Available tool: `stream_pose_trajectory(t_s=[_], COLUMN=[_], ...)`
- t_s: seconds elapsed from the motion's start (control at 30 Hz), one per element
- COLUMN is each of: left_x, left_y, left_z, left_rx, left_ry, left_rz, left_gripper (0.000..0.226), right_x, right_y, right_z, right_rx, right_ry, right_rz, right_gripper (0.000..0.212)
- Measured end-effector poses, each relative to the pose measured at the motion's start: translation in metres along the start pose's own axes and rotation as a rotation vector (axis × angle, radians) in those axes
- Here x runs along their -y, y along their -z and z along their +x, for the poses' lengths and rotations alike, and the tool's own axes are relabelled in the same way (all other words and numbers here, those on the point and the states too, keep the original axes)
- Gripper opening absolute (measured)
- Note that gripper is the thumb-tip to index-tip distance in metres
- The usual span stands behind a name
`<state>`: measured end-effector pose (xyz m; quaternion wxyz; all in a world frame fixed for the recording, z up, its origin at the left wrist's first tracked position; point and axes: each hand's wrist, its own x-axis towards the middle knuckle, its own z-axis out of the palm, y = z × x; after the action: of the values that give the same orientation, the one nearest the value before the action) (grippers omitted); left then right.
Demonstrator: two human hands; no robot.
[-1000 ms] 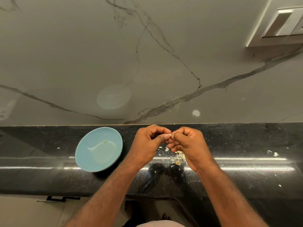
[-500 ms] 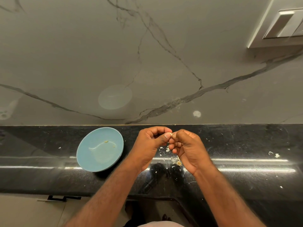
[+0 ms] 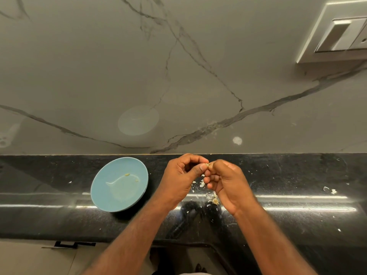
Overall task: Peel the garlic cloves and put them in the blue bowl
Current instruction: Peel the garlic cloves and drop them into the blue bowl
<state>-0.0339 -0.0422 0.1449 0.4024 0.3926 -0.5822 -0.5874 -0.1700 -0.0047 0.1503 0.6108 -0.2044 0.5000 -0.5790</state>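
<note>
Pale garlic clove (image 3: 208, 165), mostly hidden, pinched at the fingertips of both hands above the black bench (image 3: 297, 215). Left hand (image 3: 179, 180) curled, thumb pressing the clove; right hand (image 3: 228, 185) curled, thumb and forefinger on its other side. Peel scraps (image 3: 210, 195) lie on the bench right under the hands. Blue bowl (image 3: 107, 195) sits on the bench just left of the left hand, small pale bits (image 3: 127, 174) inside. Veined marble wall (image 3: 178, 76) behind.

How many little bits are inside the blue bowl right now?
2. One pale bit lies near the middle of the blue bowl. A smaller bit sits just right of it. The bowl is shallow, so none seem hidden.
</note>
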Motion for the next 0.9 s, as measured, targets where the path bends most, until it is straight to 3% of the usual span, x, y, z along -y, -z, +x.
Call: stream_pose_trajectory(t_s=[0.13,0.27,0.43,0.63,0.77,0.9], left_x=[-0.0013,-0.002,-0.0061,-0.0071,-0.0087,-0.0079], left_y=[-0.0028,-0.0051,-0.0076,-0.0048,-0.0037,-0.0052], left_z=[0.0021,0.004,0.0047,0.0015,0.0031,0.0042], left_rx=[-0.039,-0.079,-0.093,-0.059,-0.044,-0.045], left_ry=[0.097,0.218,0.1,-0.02,-0.025,0.024], left_rz=[-0.004,-0.21,-0.038,0.13,0.06,-0.076], left_gripper=[0.01,0.011,0.006,0.009,0.01,0.015], right_x=[0.0017,-0.001,0.0002,0.0026,0.0045,0.0078], right_y=[0.0099,0.0112,0.0083,0.0031,0.0024,0.0042], right_z=[0.0003,0.0025,0.0025,0.0021,0.004,0.0047], right_rx=[-0.06,-0.035,-0.073,-0.048,0.022,0.064], right_ry=[0.383,0.551,0.494,0.292,0.139,0.082], right_rz=[-0.495,-0.676,-0.583,-0.311,-0.027,0.034], right_gripper=[0.011,0.014,0.013,0.01,0.017,0.019])
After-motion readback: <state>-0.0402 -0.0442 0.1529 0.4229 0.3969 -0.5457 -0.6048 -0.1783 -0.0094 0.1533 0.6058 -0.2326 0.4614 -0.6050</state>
